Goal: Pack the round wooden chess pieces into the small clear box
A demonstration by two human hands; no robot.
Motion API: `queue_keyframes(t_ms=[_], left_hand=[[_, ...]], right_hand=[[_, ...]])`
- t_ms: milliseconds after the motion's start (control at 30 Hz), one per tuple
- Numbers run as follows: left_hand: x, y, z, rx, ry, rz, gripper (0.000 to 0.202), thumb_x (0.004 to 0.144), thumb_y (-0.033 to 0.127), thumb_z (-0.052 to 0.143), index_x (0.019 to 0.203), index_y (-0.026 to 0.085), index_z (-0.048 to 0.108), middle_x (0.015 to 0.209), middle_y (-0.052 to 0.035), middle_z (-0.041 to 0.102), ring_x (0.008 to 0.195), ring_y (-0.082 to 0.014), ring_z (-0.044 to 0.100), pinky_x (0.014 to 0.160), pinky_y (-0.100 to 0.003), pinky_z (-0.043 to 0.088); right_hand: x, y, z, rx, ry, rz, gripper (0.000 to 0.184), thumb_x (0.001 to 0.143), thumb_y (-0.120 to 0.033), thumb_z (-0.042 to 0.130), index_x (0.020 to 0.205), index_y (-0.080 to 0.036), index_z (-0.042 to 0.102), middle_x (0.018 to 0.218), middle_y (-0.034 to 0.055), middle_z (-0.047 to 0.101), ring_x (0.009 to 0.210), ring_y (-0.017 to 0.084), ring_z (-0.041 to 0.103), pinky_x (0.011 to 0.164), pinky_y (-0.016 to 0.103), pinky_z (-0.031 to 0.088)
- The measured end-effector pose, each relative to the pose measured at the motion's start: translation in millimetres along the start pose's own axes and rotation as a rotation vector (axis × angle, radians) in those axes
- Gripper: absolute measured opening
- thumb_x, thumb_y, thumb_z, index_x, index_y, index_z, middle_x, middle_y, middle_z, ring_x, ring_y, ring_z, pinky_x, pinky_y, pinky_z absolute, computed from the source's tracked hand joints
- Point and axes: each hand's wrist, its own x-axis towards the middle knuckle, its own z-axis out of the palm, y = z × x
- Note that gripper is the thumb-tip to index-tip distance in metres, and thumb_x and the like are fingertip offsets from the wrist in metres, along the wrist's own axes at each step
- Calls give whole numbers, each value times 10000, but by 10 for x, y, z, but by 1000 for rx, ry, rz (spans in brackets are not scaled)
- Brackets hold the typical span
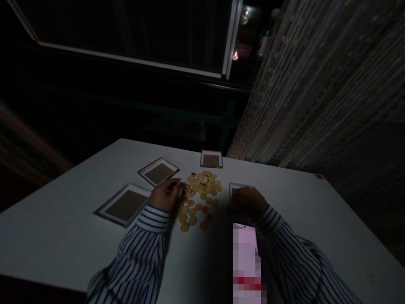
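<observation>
Round wooden pieces (202,185), some with dark or red characters, lie in a loose heap on the white table. At the heap's left edge is my left hand (165,195), its thumb and forefinger apart beside the pieces; no held piece shows. My right hand (249,202) is curled over a shallow box tray (232,185) to the right of the heap. Its fingertips are turned away, so what they hold, if anything, is hidden. A lit phone (245,253) lies just below that hand, near the right striped sleeve.
Two shallow trays (126,206) (160,172) lie left of the heap, and another tray (211,159) is near the far edge of the table (63,236). A string curtain (284,84) hangs at the right. The room is dark.
</observation>
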Motion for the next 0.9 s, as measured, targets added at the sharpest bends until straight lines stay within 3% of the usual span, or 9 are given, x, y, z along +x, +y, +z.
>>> queue_keyframes(t_ms=[133, 300, 600, 900], left_hand=[[9, -211, 56, 6, 6, -26, 309, 730, 390, 446, 852, 178, 635, 828, -35, 672, 736, -165, 616, 723, -281, 487], [-53, -359, 137, 38, -25, 34, 295, 746, 357, 422, 869, 186, 628, 875, -39, 665, 803, -166, 608, 764, -280, 479], [-80, -342, 114, 79, -22, 90, 280, 768, 348, 409, 868, 195, 622, 889, -35, 660, 833, -170, 603, 783, -282, 470], [-74, -352, 110, 81, -46, 89, 247, 764, 298, 430, 871, 181, 619, 892, -39, 657, 837, -161, 599, 793, -274, 463]], right_hand=[[303, -176, 4, -7, -37, -48, 243, 774, -289, 445, 946, -213, 599, 953, 54, 631, 879, 175, 555, 717, 271, 377], [597, -415, 0, -15, -60, -111, 251, 793, -303, 407, 955, -214, 576, 979, 45, 613, 904, 177, 532, 745, 290, 373], [910, -632, 80, -50, -55, -95, 279, 780, -357, 402, 955, -206, 559, 1004, 60, 586, 952, 204, 498, 747, 314, 373], [990, -684, 134, -88, -74, -70, 272, 778, -335, 393, 939, -198, 564, 990, 76, 582, 935, 200, 501, 733, 306, 377]])
